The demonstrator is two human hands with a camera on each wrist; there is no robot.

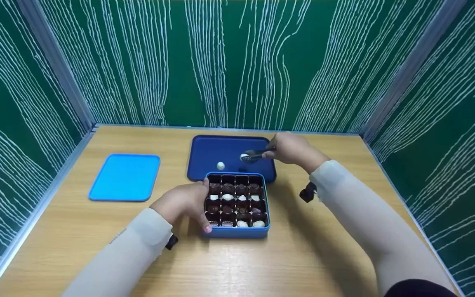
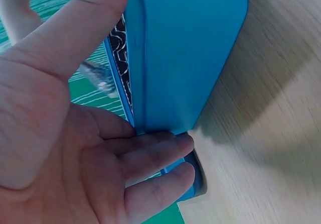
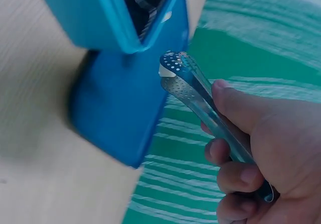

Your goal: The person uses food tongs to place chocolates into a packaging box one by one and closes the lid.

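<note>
A blue tin box (image 1: 237, 233) of chocolates stands at the middle of the table, its dark divided insert holding rows of brown and white pieces. My left hand (image 1: 187, 201) grips its left side, thumb at the front corner and fingers toward the back; the left wrist view shows the fingers against the blue wall (image 2: 190, 48). With my right hand (image 1: 293, 148) I hold metal tongs (image 3: 200, 103) above the dark blue tray (image 1: 217, 146). Between their perforated tips is a white chocolate (image 3: 165, 72). Another white chocolate (image 1: 220, 166) lies on the tray.
A light blue lid-like panel (image 1: 125, 177) lies flat on the table at the left. The tray sits behind the box, which hides part of its front edge. Green walls with white lines (image 1: 241, 62) enclose the wooden table (image 1: 303, 255) at the back and sides.
</note>
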